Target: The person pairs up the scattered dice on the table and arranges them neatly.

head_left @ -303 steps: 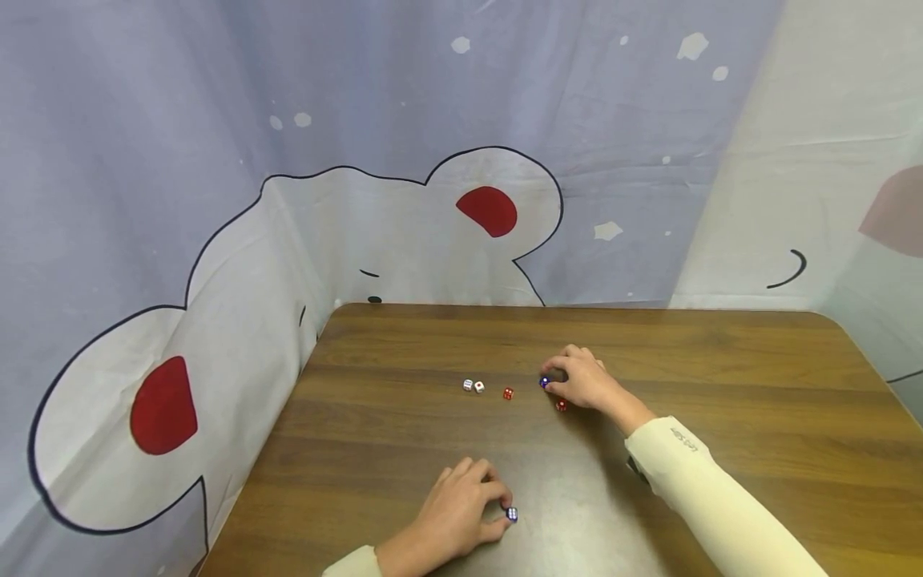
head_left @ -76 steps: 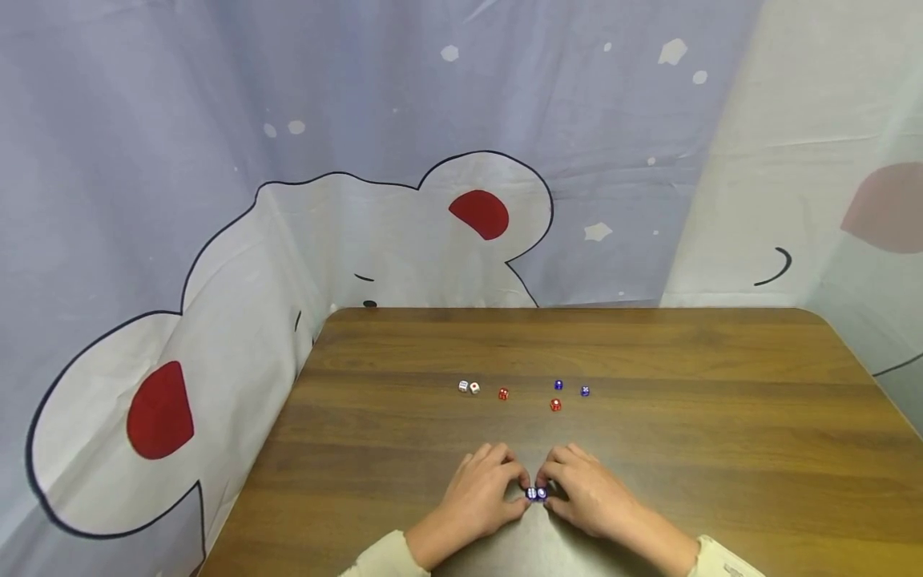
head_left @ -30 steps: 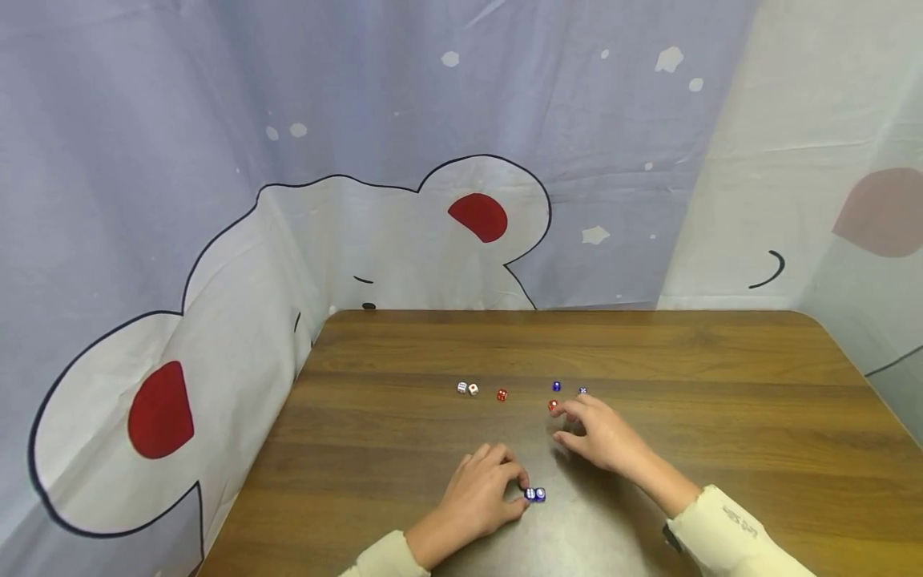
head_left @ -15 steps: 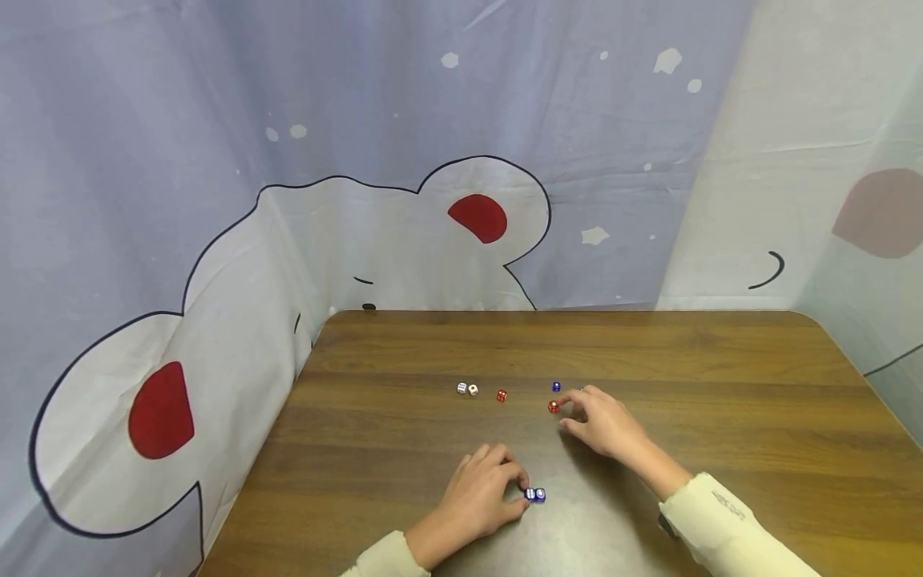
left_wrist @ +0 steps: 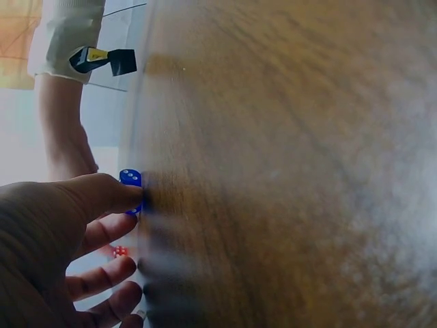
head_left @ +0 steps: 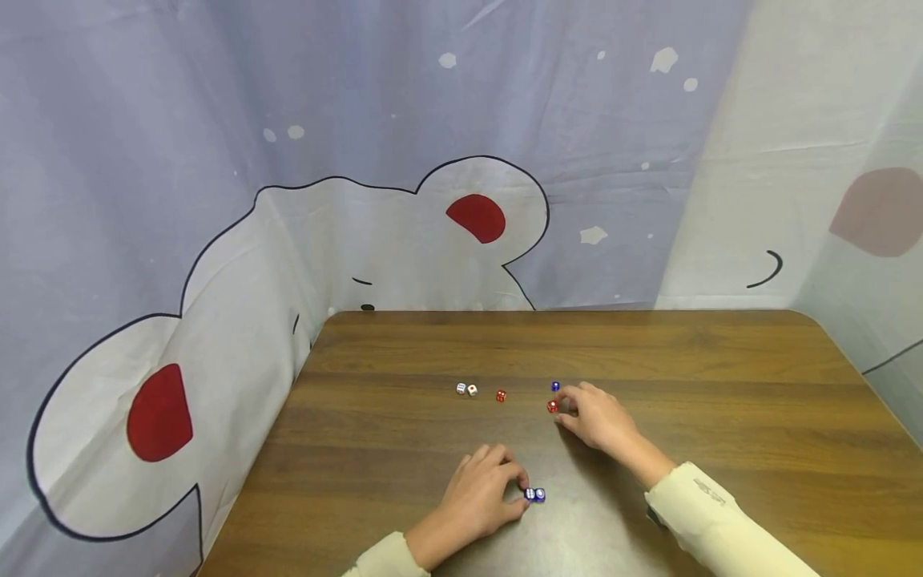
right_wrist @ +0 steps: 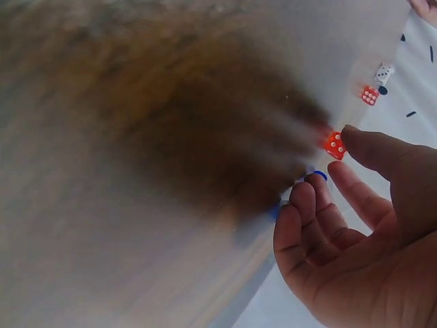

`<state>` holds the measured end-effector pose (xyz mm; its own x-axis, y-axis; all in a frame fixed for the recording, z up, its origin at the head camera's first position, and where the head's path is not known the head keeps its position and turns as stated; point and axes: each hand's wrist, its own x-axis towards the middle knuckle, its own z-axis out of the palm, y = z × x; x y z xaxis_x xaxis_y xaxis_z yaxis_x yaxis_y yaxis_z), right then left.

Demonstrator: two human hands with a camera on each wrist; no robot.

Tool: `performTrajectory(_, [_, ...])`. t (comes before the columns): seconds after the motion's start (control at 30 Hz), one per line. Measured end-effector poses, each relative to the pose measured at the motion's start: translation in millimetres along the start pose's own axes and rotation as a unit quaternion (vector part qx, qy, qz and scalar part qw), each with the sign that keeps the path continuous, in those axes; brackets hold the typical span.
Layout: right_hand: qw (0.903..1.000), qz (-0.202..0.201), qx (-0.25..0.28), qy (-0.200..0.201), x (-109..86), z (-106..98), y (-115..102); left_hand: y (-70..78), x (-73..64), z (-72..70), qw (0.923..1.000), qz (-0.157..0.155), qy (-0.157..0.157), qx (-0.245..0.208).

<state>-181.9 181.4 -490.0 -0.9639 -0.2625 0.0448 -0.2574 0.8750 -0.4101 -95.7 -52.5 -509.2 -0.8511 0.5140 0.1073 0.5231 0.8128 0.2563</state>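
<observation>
My left hand (head_left: 479, 497) pinches the left one of two touching blue dice (head_left: 530, 494) between thumb and forefinger, close to the front of the table. The other blue die (head_left: 541, 495) sits against its right side. Farther back, my right hand (head_left: 598, 417) has thumb and forefinger on opposite sides of a red die (head_left: 552, 406); the right wrist view shows this red die (right_wrist: 334, 145) between the two fingertips. Just behind it lies a blue die (head_left: 555, 386). One more blue die is hidden from the head view by the right hand.
Left of the right hand, a second red die (head_left: 501, 396) and two white dice (head_left: 466, 389) lie in a loose row on the wooden table (head_left: 389, 344). A patterned curtain (head_left: 613, 160) hangs behind the table and along its left side.
The right hand has left the front blue dice, gone back and right, and closed its thumb and forefinger about the red die. Earlier, a second blue die was set beside the left hand's. The left hand stays put.
</observation>
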Motion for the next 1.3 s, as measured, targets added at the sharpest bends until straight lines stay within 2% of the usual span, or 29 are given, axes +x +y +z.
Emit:
performTrajectory(0.53, [0.9999,-0.002,-0.014,0.001,9.2,2,-2,0.4,-0.6,0.0,1.0,0.001,0.005,-0.005])
performTrajectory(0.97, [0.9996,0.014,-0.018,-0.02,11.4,4,-4,0.4,-0.6,1.1,0.9998,0.006,0.019,-0.004])
performTrajectory(1.3, [0.9997,-0.004,-0.015,-0.016,8.1,5,-9,-0.7,-0.5,0.4,1.0,0.003,0.004,-0.007])
